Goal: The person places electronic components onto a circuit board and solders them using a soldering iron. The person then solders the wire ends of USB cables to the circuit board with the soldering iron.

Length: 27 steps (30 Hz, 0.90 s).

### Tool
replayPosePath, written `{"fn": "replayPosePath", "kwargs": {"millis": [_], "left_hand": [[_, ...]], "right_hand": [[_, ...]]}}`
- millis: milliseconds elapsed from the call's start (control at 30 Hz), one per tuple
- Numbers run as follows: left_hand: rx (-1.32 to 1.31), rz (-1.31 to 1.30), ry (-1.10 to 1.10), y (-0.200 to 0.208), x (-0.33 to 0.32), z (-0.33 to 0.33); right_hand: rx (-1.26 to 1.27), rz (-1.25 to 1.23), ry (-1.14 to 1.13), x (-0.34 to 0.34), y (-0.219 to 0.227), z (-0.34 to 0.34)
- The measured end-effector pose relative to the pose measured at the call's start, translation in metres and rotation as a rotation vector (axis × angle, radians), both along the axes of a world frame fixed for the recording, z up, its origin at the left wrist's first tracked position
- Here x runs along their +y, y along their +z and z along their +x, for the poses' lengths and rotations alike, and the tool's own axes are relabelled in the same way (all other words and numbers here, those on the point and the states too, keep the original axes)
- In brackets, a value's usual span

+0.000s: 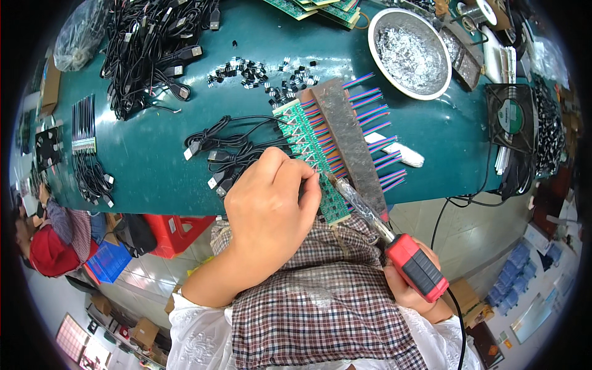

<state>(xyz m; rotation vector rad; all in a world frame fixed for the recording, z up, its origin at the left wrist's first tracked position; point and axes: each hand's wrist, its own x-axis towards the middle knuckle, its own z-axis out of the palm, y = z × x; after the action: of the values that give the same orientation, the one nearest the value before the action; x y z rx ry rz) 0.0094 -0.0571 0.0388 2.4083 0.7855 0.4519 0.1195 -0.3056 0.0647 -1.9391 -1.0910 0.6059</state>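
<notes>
A green circuit board panel point(298, 137) lies slanted near the table's front edge, with rows of striped wires point(370, 111) coming out on its right side. A long, dark metal bar point(348, 139) rests across those wires. My left hand point(262, 203) is closed in a pinch over the lower half of the panel; what it pinches is hidden. In my right hand point(410, 290) is a soldering iron point(416, 265) with a red and black handle, its tip at the panel beside my left fingertips. Black USB cables point(231, 151) run from the panel's left side.
A pile of black USB cables point(145, 49) lies at the far left, near scattered small black parts point(250, 73). A metal bowl point(410, 52) holds silvery scraps. A fan point(510, 117) stands at right. A wired board point(84, 145) lies left. A person point(58, 246) sits beyond.
</notes>
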Motion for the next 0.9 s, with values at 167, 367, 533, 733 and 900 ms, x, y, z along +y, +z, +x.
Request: {"fn": "replayPosePath", "kwargs": {"millis": [167, 367, 533, 733, 900], "left_hand": [[-0.007, -0.012, 0.002, -0.001, 0.000, -0.001], [-0.023, -0.008, 0.001, -0.001, 0.000, 0.000], [-0.028, -0.001, 0.004, -0.001, -0.001, 0.000], [-0.030, -0.002, 0.002, -0.002, -0.001, 0.000], [-0.030, -0.011, -0.016, 0.000, 0.000, -0.002]], "right_hand": [[-0.023, -0.019, 0.029, 0.003, 0.001, 0.002], [-0.032, -0.023, 0.015, 0.004, 0.002, 0.001], [0.009, -0.041, -0.006, -0.006, 0.005, -0.001], [-0.041, -0.068, 0.020, -0.005, 0.006, 0.000], [0.015, -0.100, -0.026, -0.022, -0.002, -0.007]]}}
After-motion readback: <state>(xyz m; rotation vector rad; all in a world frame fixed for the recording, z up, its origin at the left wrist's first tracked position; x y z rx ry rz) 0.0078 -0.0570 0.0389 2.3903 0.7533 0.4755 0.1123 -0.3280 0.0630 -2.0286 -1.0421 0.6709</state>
